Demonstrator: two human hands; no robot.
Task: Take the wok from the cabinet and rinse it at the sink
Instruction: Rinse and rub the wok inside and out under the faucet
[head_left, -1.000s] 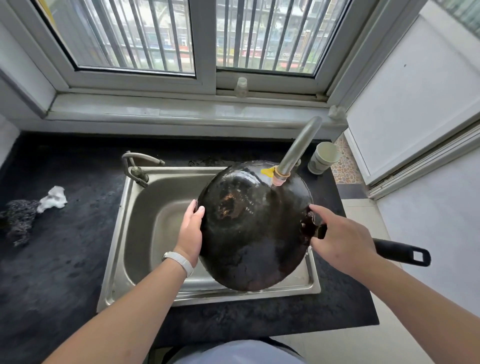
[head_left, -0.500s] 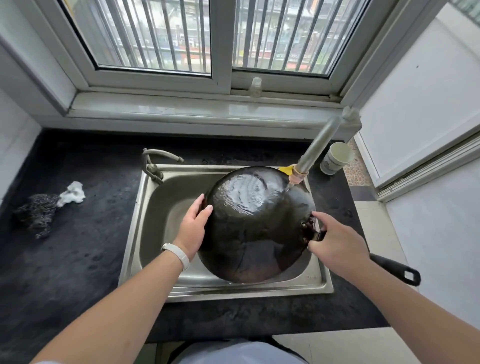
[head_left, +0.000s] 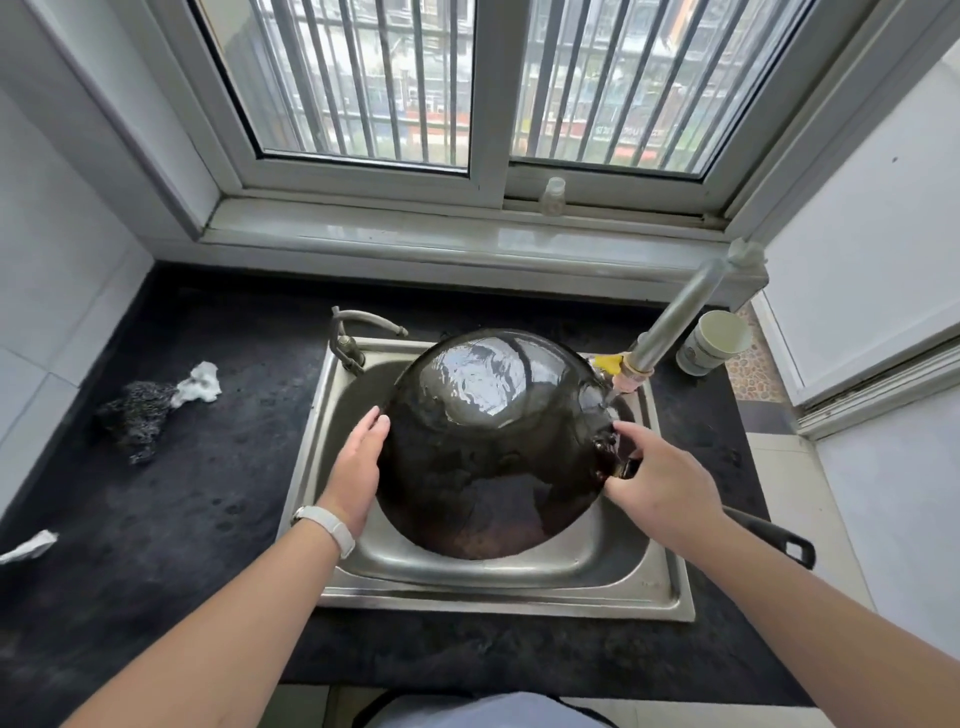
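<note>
A black wok (head_left: 488, 452) lies upside down over the steel sink (head_left: 660, 587), its wet rounded bottom shining. My left hand (head_left: 358, 467) presses flat against the wok's left rim, fingers straight. My right hand (head_left: 660, 483) grips the wok's long black handle (head_left: 774, 535) close to the bowl; the handle's end sticks out past my wrist to the right. A grey tap pipe (head_left: 670, 322) with a yellow fitting slants down to the wok's upper right edge.
A second small faucet (head_left: 353, 332) stands at the sink's back left. A paper cup (head_left: 714, 340) sits right of the tap. A dark scourer (head_left: 137, 410) and white rag (head_left: 200, 382) lie on the black counter at left. A small bottle (head_left: 552, 196) stands on the sill.
The wok has sunk lower and flatter into the sink, its bottom now wet and glossy. Both hands kept their places on it, and my view has tilted back.
</note>
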